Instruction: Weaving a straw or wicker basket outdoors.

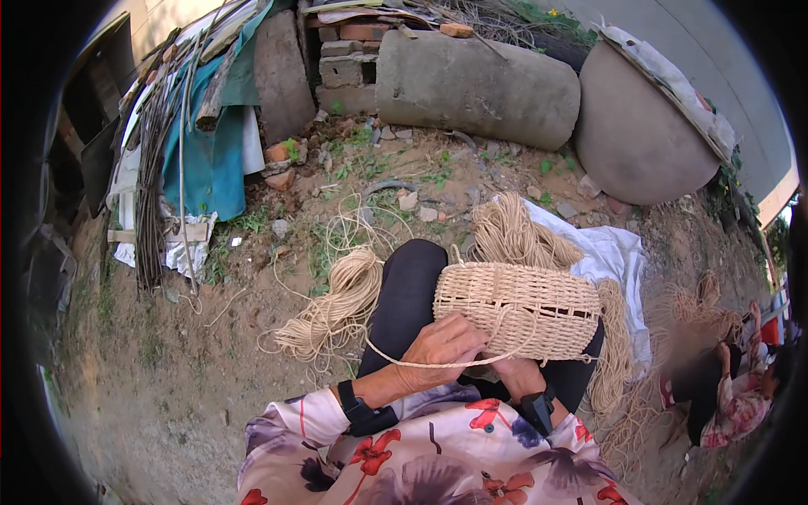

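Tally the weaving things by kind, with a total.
Woven straw basket: 1
Loose straw cord bundles: 3, one left of the knee, one behind the basket, one hanging at its right
White cloth: 1
Total: 5

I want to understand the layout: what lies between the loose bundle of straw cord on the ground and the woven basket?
In the head view, the person's black-clad leg lies between the cord bundle and the woven basket, which rests on the lap.

We see a rural outdoor yard: bare dirt ground [168, 370], with bricks [341, 50] and sticks [151, 168] left of a concrete cylinder [480, 84].
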Action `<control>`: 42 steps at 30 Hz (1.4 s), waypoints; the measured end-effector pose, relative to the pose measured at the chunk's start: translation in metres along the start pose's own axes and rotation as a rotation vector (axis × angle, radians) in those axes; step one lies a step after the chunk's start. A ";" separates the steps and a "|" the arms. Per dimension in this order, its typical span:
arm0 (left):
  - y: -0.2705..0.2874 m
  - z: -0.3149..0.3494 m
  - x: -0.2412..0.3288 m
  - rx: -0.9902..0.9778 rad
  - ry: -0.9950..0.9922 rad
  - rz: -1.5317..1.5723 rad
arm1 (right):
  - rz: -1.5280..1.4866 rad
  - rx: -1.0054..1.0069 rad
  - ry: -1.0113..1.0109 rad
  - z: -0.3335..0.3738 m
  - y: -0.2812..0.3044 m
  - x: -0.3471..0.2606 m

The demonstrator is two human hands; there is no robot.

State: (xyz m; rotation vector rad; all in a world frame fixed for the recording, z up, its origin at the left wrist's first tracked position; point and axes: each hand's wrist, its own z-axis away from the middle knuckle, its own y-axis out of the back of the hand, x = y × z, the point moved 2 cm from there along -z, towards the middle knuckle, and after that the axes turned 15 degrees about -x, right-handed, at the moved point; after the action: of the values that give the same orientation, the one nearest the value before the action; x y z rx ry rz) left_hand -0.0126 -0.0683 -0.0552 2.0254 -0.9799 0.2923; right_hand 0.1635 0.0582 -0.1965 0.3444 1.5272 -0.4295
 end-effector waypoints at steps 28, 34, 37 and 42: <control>0.031 -0.043 -0.013 -0.029 0.158 0.085 | -1.190 -0.071 0.203 -0.042 -0.036 -0.069; 0.044 -0.058 -0.020 -0.325 0.564 0.310 | -1.160 -0.141 0.217 -0.044 -0.040 -0.079; 0.053 -0.070 -0.016 -0.274 0.247 0.212 | -1.117 -0.096 0.249 -0.043 -0.041 -0.080; 0.062 -0.084 -0.015 -0.480 0.381 0.220 | -1.103 -0.092 0.244 -0.045 -0.042 -0.074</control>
State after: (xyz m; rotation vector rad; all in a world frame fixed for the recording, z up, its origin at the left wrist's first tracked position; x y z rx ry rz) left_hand -0.0560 -0.0164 0.0257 1.3685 -0.9228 0.4889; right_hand 0.1042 0.0470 -0.1211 -0.5907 1.8751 -1.1946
